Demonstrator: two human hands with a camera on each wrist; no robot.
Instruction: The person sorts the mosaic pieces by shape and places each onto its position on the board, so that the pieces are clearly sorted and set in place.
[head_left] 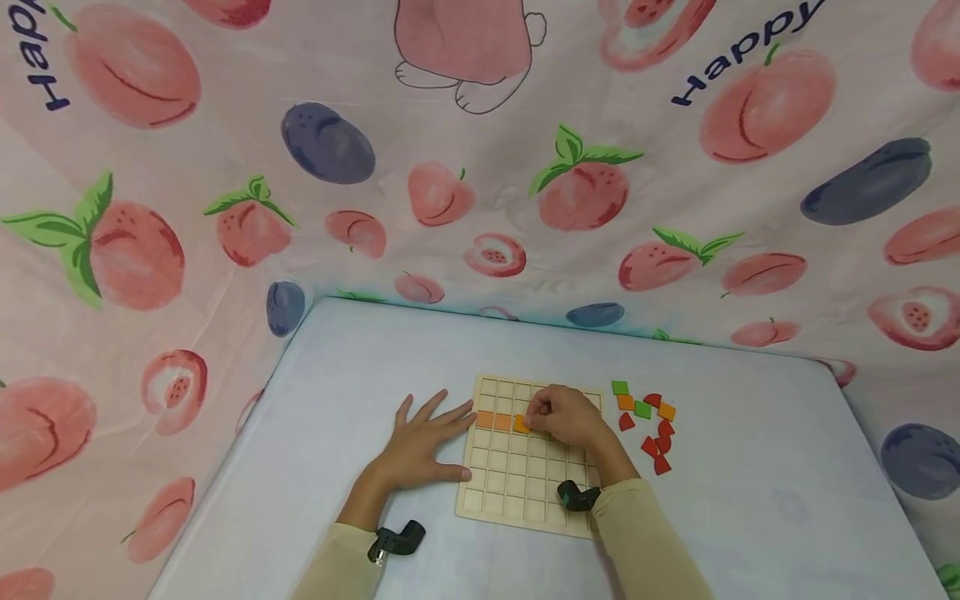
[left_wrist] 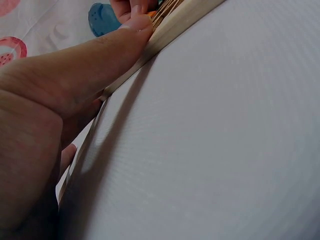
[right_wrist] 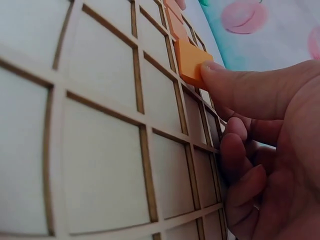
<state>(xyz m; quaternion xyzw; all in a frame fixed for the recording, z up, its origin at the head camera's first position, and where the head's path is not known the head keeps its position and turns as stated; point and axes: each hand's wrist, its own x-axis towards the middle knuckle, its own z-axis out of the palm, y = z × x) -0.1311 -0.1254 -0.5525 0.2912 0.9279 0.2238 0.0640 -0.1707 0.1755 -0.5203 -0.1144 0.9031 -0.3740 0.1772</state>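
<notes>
A wooden grid board [head_left: 517, 483] lies flat on the white table. Two orange square tiles [head_left: 493, 421] fill neighbouring cells at the left of one row near the far side. My right hand [head_left: 567, 417] pinches a third orange square tile [right_wrist: 191, 62] by its edge, close over the cell to their right; the tile looks slightly tilted in the right wrist view. My left hand [head_left: 420, 446] is spread at the board's left edge, its thumb [left_wrist: 100, 62] and fingertips at the rim. The board's upper right part is hidden behind the right hand.
Right of the board lie loose pieces: green squares [head_left: 620, 387], orange squares [head_left: 667, 412] and several red quarter-round pieces [head_left: 662, 464]. Fruit-printed cloth [head_left: 495, 192] hangs behind and left of the table [head_left: 750, 500]. Black wrist cameras [head_left: 577, 497] sit on both wrists.
</notes>
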